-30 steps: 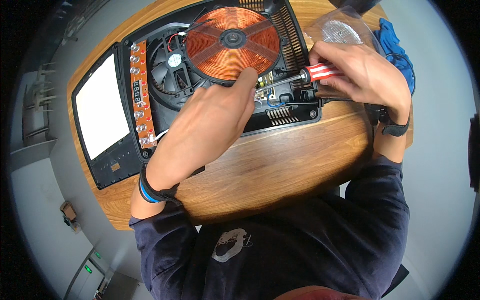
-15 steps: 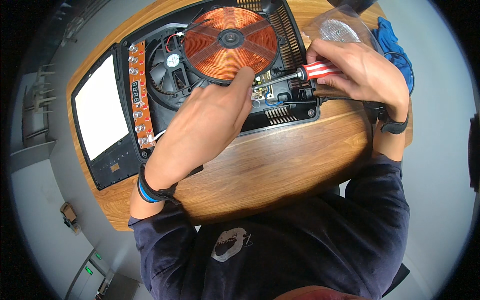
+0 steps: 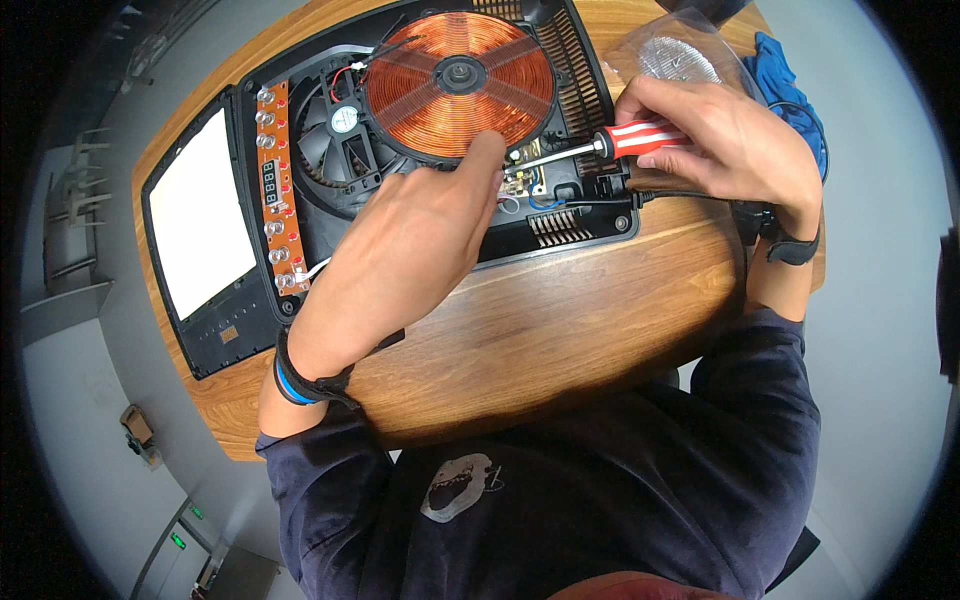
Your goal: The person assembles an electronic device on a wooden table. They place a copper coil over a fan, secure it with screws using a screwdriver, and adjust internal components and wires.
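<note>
An opened induction cooker lies on the table with its flat copper coil and black fan exposed. My right hand is closed round the red-and-white handle of a screwdriver. Its metal shaft points left, over the small circuit board beside the coil, and the tip ends close to my left fingers. My left hand reaches in at the coil's near edge, fingers bent and pressed together. The back of that hand hides most fingertips and whatever they hold or touch.
A detached dark panel with a white surface adjoins the cooker's left side, near the orange display board. A clear plastic bag and a blue cloth lie at the far right. A black cord runs rightward from the housing.
The screwdriver and my right hand have shifted very slightly, with the shaft catching the light differently. My left hand stays at almost the same place beside the coil.
</note>
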{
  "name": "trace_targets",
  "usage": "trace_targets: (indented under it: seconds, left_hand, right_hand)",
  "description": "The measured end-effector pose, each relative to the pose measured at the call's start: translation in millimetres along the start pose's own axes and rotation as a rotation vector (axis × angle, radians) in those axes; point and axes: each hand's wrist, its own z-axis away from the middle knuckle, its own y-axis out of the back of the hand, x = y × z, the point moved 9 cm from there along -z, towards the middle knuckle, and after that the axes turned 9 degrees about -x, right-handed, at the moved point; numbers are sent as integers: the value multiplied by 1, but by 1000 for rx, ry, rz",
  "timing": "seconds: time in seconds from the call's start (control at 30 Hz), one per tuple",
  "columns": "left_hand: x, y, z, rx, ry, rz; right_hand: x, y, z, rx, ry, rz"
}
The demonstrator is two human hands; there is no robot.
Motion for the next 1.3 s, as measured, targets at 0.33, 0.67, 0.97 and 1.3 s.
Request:
trace_targets:
  seconds: [0.33,0.67,0.97,1.3]
  left_hand:
    - [-5,-3,-2,-54,46,-13]
    - [-4,-3,1,-74,49,-34]
    - [-6,-13,1,-134,-36,-84]
    - [-7,-12,3,-77,-112,-79]
  right_hand:
    - [1,3,1,-15,-2,-50]
    - [4,13,9,9,54,-5]
    - [-18,40,32,5,-33,123]
    - [-56,39,5,-102,-109,280]
